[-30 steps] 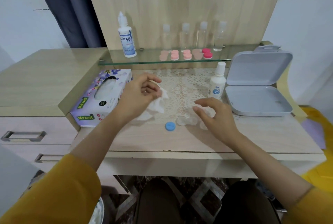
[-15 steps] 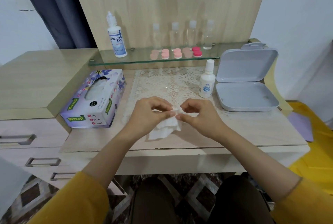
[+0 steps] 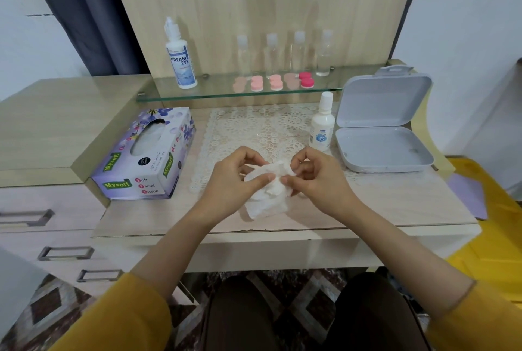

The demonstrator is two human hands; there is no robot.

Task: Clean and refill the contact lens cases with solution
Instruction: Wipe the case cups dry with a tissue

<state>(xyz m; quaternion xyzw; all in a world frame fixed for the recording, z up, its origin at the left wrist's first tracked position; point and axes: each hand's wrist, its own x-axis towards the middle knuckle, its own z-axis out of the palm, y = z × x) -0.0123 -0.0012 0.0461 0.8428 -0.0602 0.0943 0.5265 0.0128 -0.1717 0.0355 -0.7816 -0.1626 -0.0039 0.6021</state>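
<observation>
Over the lace mat, my left hand and my right hand meet around a crumpled white tissue. Both hands pinch its upper part with thumb and fingers, and its lower end hangs down to the tabletop. Whatever is wrapped inside is hidden, and no lens case shows on the table in front of me. A small white solution bottle stands capped just beyond my right hand. Pink lens cases and a red one lie on the glass shelf.
A purple tissue box lies to the left. An open grey plastic box sits at the right. On the shelf stand a Dream Eye bottle and several clear bottles. Drawers with handles are at the lower left.
My right hand left the clear case on the table and joined my left hand at the tissue. The blue cap and clear case are now out of sight. The view shifted slightly.
</observation>
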